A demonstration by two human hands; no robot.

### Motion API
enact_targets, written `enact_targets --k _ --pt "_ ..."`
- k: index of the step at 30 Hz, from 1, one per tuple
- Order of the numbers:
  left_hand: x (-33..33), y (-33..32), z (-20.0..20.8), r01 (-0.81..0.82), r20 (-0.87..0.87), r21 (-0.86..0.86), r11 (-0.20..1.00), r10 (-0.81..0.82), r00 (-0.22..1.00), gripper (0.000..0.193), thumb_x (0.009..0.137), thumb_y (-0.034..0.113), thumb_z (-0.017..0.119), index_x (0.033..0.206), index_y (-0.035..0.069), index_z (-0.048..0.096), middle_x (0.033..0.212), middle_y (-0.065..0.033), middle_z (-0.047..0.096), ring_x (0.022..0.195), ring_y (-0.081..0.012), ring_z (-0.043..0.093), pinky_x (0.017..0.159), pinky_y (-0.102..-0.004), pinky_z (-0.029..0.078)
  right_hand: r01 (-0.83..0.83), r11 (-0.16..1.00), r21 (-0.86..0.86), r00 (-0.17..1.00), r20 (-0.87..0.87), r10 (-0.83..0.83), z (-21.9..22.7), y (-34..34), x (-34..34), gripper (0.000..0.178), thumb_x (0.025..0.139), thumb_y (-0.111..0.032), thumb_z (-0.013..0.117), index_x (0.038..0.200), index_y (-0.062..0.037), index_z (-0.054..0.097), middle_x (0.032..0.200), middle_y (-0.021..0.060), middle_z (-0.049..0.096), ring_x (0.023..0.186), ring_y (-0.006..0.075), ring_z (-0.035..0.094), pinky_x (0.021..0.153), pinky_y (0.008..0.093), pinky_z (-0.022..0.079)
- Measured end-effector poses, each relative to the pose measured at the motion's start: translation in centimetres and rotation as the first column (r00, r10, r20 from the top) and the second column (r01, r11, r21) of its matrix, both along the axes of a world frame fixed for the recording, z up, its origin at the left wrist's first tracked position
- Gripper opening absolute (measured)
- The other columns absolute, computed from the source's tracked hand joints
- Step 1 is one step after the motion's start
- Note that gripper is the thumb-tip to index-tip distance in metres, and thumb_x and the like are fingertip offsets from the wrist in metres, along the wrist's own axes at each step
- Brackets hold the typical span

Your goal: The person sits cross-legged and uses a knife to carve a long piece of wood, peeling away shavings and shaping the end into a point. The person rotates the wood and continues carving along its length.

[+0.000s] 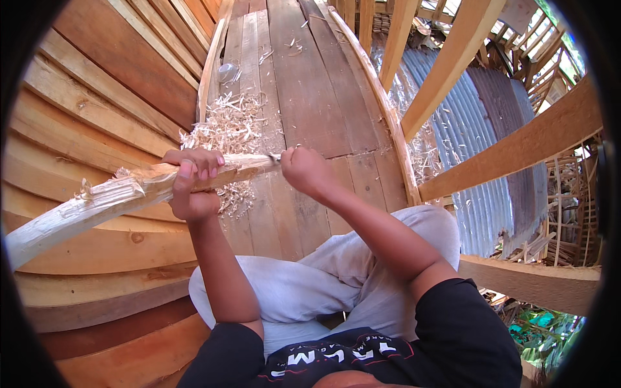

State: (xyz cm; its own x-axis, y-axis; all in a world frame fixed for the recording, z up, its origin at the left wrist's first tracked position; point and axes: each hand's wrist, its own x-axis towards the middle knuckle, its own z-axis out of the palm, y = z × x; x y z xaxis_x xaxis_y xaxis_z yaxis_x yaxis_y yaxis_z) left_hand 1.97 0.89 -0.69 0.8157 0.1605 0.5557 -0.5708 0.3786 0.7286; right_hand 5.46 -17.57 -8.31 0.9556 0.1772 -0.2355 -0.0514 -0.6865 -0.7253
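A long pale wooden pole, with rough whittled sides and curls of shaving clinging to it, slants up from the left rim to the middle. Around its upper part my left hand is closed, thumb and fingers wrapped over the wood. My right hand is a fist at the pole's far end, closed on what looks like a knife. Only a short dark piece of blade shows, touching the wood; the fist hides the handle.
I sit cross-legged on a plank floor. Wood shavings are heaped beyond my left hand, near a clear plastic cup. A board wall rises at left; at right are wooden posts and corrugated metal sheets.
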Motion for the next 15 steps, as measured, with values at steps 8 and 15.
enact_targets --k 8,15 --pt "0.0 0.3 0.0 -0.028 -0.040 0.020 0.999 0.029 0.999 0.018 0.087 0.023 0.051 0.079 0.011 0.041 0.065 -0.0020 0.037 0.063 -0.0153 0.040 0.069 -0.0371 0.040 0.011 0.998 -0.060 1.000 -0.017 -0.013 -1.2 -0.5 0.6 0.050 0.092 -0.032 0.032 0.096 0.0033 0.066 0.100 0.0298 0.063 0.097 0.0451 0.060 0.089 0.0498 0.046" --pt "0.6 -0.3 0.4 -0.027 -0.006 0.034 0.999 0.028 1.000 0.018 0.087 0.024 0.051 0.080 0.011 0.040 0.064 -0.0024 0.037 0.062 -0.0152 0.039 0.070 -0.0377 0.040 0.052 0.999 -0.008 0.999 0.015 -0.051 -6.2 -1.2 3.2 0.058 0.094 -0.037 0.031 0.091 0.0090 0.066 0.096 0.0343 0.061 0.094 0.0500 0.059 0.093 0.0503 0.044"
